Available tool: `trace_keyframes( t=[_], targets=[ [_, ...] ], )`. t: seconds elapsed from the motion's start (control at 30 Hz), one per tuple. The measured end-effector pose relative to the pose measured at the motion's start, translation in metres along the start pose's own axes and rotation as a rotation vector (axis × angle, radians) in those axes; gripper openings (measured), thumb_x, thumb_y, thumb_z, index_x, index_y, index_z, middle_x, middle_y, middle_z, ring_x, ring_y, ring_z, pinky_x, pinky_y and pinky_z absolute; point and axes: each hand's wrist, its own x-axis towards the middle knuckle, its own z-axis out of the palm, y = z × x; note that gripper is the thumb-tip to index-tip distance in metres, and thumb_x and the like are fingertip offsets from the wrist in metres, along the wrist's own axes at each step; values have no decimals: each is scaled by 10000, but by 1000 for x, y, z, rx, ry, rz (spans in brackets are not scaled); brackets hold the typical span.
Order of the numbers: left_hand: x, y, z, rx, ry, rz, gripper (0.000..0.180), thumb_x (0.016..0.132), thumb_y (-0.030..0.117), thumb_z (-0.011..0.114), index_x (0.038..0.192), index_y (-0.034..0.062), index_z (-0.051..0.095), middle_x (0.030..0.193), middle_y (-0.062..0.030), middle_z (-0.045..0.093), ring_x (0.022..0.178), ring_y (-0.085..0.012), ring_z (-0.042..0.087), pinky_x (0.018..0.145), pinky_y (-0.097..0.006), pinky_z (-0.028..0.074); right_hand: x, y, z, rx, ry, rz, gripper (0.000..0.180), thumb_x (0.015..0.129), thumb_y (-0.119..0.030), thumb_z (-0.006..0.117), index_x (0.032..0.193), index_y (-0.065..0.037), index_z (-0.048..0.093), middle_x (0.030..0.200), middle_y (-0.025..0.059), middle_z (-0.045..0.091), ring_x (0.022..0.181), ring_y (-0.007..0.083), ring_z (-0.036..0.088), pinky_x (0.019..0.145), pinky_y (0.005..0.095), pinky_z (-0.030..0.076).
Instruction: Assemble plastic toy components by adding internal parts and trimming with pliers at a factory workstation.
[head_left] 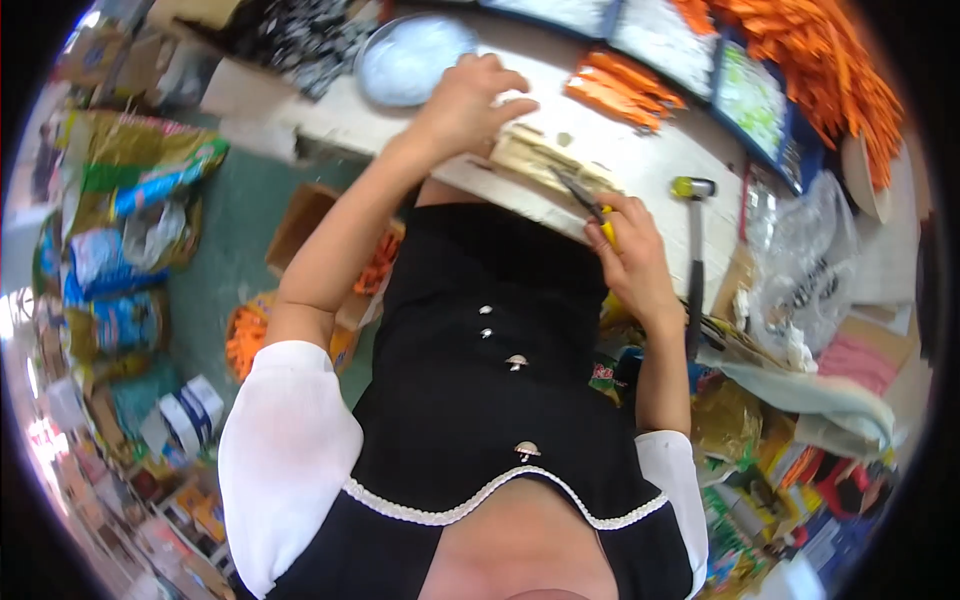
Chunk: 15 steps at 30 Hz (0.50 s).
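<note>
With my left hand pressing flat on the wooden block at the top middle, I should keep my right hand, clenched around the pliers, slow and steady.

Bright even light; motion blur, fisheye-warped rim.

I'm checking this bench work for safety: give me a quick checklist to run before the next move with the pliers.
1. Right hand grips the yellow-handled pliers: ok.
2. Left hand rests on the wooden block: ok.
3. Left fingers away from the plier tips: ok, apart.
4. What the plier tips hold: cannot tell.
5. Hammer lies apart from the right hand, on the table: ok.
</note>
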Motion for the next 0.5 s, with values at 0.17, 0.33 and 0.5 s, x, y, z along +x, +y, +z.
trace_keyframes(
  t=[0.17,0.33,0.5],
  targets=[
    [69,60,75,351,21,183,372,656,347,689,987,202,602,1166,-108,389,1066,-285,327,784,-447,262,-19,10,-16,-19,70,86,169,787,-70,578,895,51,533,989,144,535,888,306,507,768,351,409],
    [86,65,107,422,-52,213,287,689,310,647,891,112,596,1216,-120,337,1125,-307,270,825,-497,240,-34,18,-27,-76,109,181,167,794,-82,573,898,45,539,993,140,534,892,303,506,773,350,407],
    [64,57,105,289,-22,285,177,690,74,542,867,65,552,1142,-138,418,1002,-303,412,762,-408,364,-37,24,-20,-77,90,165,170,796,-101,576,879,43,541,987,140,539,894,303,504,776,351,403]
  ],
)
